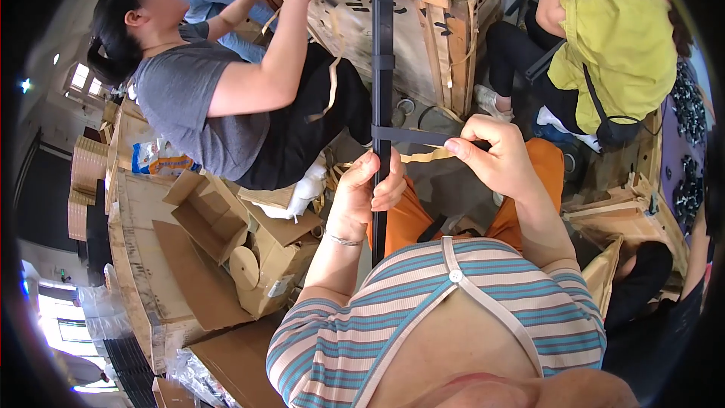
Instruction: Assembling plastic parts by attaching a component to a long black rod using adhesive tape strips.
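A long black bar [383, 94] stands upright in the view before me, with a dark band [384, 62] around its upper part. My left hand [362, 189] is closed around the bar lower down, thumb on one side and fingers on the other. From the bar a dark grey strip [415, 135] stretches out to the right. My right hand [495, 155] pinches the strip's free end between thumb and fingers. Just below runs a thin yellowish tape [427, 156] between my two hands; whether my fingers grip it too, I cannot tell.
A co-worker in grey [204, 98] sits at left, arms raised by a wooden crate [400, 38]. Another person in a yellow-green top [615, 53] sits at right. Open cardboard boxes [211, 219] lie at left on a wooden crate. Purple-covered surfaces hold black parts [686, 106].
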A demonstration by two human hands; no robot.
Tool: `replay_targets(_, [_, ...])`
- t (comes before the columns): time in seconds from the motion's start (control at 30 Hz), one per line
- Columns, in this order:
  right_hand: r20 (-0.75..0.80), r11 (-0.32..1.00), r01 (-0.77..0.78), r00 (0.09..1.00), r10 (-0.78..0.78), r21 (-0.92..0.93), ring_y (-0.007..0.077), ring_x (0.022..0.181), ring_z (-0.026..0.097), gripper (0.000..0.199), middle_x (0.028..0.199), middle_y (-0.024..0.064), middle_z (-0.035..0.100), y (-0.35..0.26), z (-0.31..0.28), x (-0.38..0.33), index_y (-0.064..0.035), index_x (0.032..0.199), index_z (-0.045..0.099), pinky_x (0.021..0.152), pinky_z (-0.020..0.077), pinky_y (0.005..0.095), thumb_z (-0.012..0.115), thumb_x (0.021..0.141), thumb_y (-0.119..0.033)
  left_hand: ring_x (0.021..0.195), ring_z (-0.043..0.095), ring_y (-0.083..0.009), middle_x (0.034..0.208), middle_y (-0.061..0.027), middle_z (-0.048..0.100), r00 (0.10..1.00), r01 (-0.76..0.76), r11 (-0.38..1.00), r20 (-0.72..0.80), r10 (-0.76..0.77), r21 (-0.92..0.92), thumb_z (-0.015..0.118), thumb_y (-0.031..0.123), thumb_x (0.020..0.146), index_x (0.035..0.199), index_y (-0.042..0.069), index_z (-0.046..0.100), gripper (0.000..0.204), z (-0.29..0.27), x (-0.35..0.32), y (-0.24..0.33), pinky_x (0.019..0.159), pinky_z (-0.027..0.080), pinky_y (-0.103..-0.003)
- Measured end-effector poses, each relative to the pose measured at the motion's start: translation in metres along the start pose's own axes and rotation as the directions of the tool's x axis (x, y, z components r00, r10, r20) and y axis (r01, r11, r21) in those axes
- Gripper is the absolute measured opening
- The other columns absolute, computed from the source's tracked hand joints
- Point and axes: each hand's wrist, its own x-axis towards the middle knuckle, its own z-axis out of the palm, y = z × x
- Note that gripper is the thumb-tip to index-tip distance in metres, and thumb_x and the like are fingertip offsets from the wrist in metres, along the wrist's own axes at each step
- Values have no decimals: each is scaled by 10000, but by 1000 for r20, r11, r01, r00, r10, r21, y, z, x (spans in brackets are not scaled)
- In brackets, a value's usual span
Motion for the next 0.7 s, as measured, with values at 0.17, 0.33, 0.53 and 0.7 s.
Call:
replay_targets(0.17, [11,1000,-7,1000,8,-3,70,536,389,279,572,16,453,4,-1,0,13,645,517,489,310,237,650,811,-168,371,343,-80,502,-6,388,997,54,998,52,-52,-41,550,383,855,821,0,486,390,-2,0,0,321,250,-204])
replay_targets(0.33, [11,1000,4,1000,-4,9,69,539,382,280,579,16,447,4,-1,2,10,639,497,489,305,239,647,811,-152,365,350,-83,495,-14,393,993,87,994,87,-81,-72,530,403,862,815,-12,484,420,-3,0,1,311,246,-205])
replay_targets(0.53, [-2,997,11,1000,-10,79,74,518,364,259,539,27,442,8,4,5,10,636,504,467,302,250,656,799,-123,354,355,-93,485,-34,400,993,67,992,101,-57,-103,466,415,892,804,-38,485,462,2,0,-4,288,266,-200])
replay_targets(0.7, [-5,996,17,1000,-16,92,65,532,354,286,545,8,421,12,6,7,4,623,485,481,293,241,651,807,-137,342,359,-103,476,-48,405,987,71,987,155,-49,-146,422,429,908,795,-50,491,497,3,5,-8,281,279,-202])
